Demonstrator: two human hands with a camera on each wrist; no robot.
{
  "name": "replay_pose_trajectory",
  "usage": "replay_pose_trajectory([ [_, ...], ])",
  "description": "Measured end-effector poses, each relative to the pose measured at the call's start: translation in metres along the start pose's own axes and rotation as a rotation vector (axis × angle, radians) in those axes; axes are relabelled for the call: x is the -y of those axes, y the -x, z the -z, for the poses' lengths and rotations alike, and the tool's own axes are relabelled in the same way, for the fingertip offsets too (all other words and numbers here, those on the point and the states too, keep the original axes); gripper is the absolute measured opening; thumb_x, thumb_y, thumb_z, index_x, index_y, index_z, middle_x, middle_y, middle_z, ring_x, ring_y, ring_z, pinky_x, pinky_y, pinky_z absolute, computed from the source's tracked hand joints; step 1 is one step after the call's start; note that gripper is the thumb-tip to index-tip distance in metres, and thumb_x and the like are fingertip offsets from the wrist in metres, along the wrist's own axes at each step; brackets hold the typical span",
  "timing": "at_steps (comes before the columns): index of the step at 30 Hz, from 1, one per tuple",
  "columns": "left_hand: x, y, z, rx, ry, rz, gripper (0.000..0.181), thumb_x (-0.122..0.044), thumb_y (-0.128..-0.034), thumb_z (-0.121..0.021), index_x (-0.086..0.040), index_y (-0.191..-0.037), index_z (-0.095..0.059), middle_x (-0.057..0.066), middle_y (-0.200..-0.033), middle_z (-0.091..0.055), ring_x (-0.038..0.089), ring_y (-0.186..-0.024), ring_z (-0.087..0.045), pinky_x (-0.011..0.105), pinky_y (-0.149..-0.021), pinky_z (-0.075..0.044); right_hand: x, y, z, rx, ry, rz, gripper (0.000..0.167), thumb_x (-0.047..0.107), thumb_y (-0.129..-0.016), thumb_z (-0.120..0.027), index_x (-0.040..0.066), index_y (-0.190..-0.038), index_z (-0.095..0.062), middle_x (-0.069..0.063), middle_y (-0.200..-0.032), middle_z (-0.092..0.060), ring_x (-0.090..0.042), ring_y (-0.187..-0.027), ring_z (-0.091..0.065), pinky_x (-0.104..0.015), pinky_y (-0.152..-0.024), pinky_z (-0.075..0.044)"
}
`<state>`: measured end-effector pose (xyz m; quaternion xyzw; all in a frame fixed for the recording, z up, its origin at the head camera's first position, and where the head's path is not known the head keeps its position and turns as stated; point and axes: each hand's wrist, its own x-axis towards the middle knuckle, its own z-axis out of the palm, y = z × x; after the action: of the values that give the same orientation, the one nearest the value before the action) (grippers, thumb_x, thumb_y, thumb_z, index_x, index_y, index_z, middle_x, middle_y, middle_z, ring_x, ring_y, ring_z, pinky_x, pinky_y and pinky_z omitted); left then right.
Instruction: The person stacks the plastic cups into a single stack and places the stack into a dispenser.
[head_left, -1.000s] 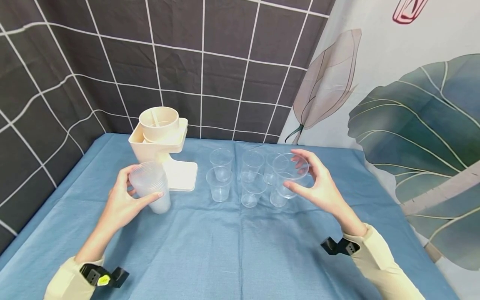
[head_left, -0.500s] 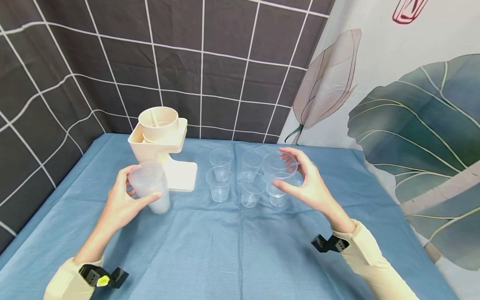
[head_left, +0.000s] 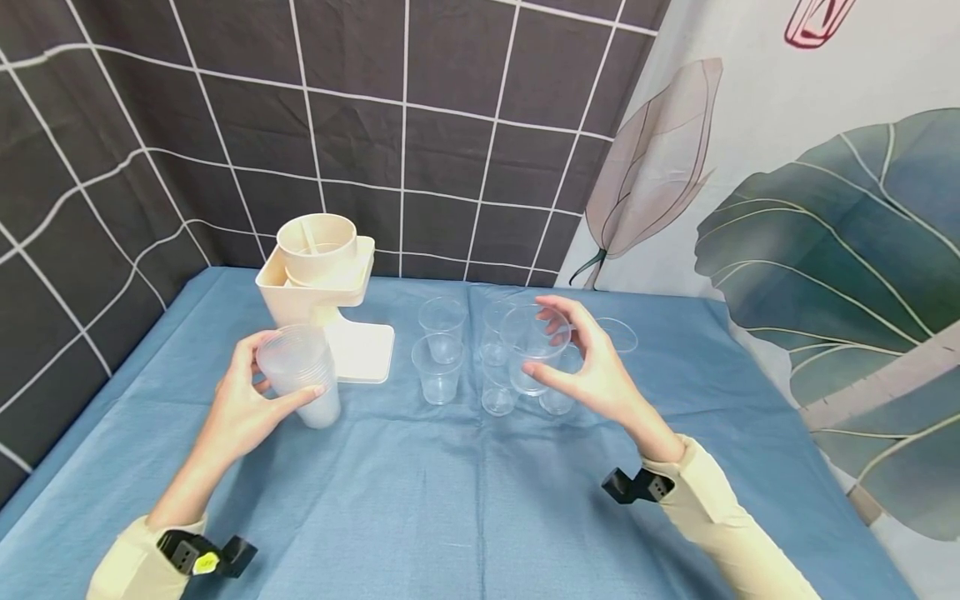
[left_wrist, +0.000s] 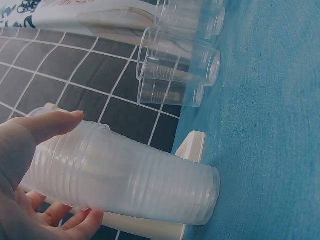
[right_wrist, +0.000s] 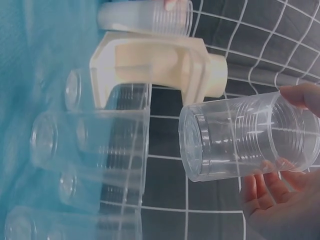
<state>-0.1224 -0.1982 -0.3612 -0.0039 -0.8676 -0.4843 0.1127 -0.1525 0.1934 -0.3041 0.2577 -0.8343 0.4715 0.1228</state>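
My left hand [head_left: 251, 396] grips a stack of nested translucent plastic cups [head_left: 311, 383], thumb on the near side and fingers around the back. In the left wrist view, the stack's base [left_wrist: 207, 195] is close to the blue cloth; contact cannot be told. My right hand [head_left: 600, 371] holds a single clear plastic cup [right_wrist: 230, 140] near its rim, raised above the cups standing on the cloth. Two of these, a front cup [head_left: 437, 379] and a back cup [head_left: 442, 315], stand at the left of the group. Others are partly hidden behind the held cup.
A cream-coloured stand [head_left: 322, 292] with a round cup-like top and a flat base plate [head_left: 363, 354] is behind the left hand. Blue cloth [head_left: 420, 500] covers the table. Dark gridded fabric [head_left: 360, 142] hangs behind, and leaf-printed fabric [head_left: 825, 250] at right.
My right hand has moved left with the clear cup, from above the right-hand cups toward the middle ones. Another cup's rim now shows behind that hand. The left hand and its stack stay put.
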Motion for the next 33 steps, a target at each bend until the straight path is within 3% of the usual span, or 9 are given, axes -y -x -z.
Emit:
replay_pose_trajectory([
  [14,0.000,0.000,0.000,0.002,-0.003,0.001,0.089,-0.021,-0.0767,-0.081,-0.001,-0.143,-0.026,0.025,-0.137,-0.039,0.039,-0.120,-0.042,0.066,-0.099,-0.038,0.007,-0.008,-0.017,0.023,-0.054,0.013,0.070,0.007,-0.075,-0.079,0.014,-0.137,-0.047,-0.002,-0.122,-0.056,-0.013,-0.108,-0.052,-0.028,-0.084,-0.046],
  [22,0.000,0.000,0.000,0.006,-0.003,-0.001,0.089,-0.022,-0.0769,-0.081,-0.001,-0.143,-0.026,0.026,-0.136,-0.040,0.039,-0.120,-0.042,0.066,-0.099,-0.038,0.009,-0.014,-0.024,0.025,-0.078,0.016,0.070,0.007,-0.075,-0.078,0.016,-0.138,-0.046,-0.003,-0.123,-0.055,-0.015,-0.107,-0.052,-0.036,-0.086,-0.046],
  [33,0.001,-0.001,0.000,0.004,0.004,-0.003,0.088,-0.021,-0.0767,-0.081,-0.001,-0.143,-0.026,0.025,-0.135,-0.039,0.039,-0.119,-0.041,0.065,-0.099,-0.038,0.017,-0.024,-0.038,0.035,-0.113,0.047,0.072,0.006,-0.074,-0.078,0.011,-0.138,-0.045,-0.004,-0.122,-0.055,-0.014,-0.110,-0.052,-0.037,-0.088,-0.048],
])
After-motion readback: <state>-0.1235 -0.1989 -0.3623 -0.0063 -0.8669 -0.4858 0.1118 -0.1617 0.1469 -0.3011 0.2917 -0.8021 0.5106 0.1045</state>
